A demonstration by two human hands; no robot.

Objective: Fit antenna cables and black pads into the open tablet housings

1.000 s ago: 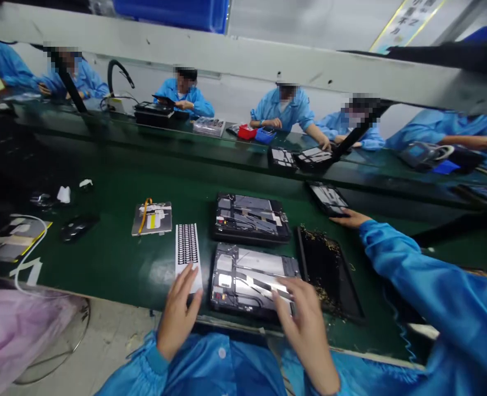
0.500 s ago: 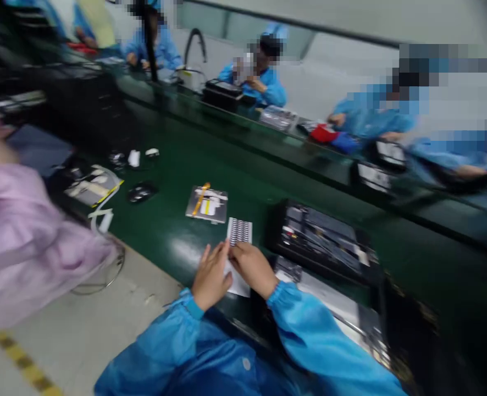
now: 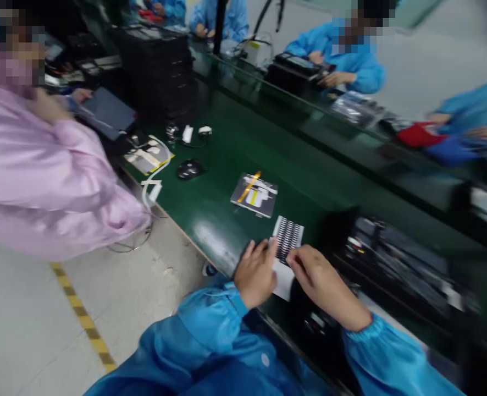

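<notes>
A white sheet with rows of small dark labels [image 3: 288, 235] lies on the green table, its lower part blank. My left hand [image 3: 256, 273] rests along the sheet's left edge with fingers stretched out. Over the sheet's right edge is my right hand [image 3: 320, 280], its thumb and forefinger pinched together. Whether a label is between those fingertips is too small to make out. Just beyond the sheet sits a flat grey part [image 3: 255, 193] with white pieces and an orange strip on it.
On the right stands a black tray [image 3: 396, 258] holding dark devices. A computer mouse [image 3: 189, 169] and a white cable [image 3: 147, 192] lie to the left, near a co-worker's pink sleeve [image 3: 74, 170]. Black stacked trays [image 3: 156, 71] rise behind. Across the glass divider, people in blue work.
The view has swung left, so the table's things appear farther right. My right hand has drawn away from my left fingertips toward the sheet's right edge. My left hand stays on the sheet.
</notes>
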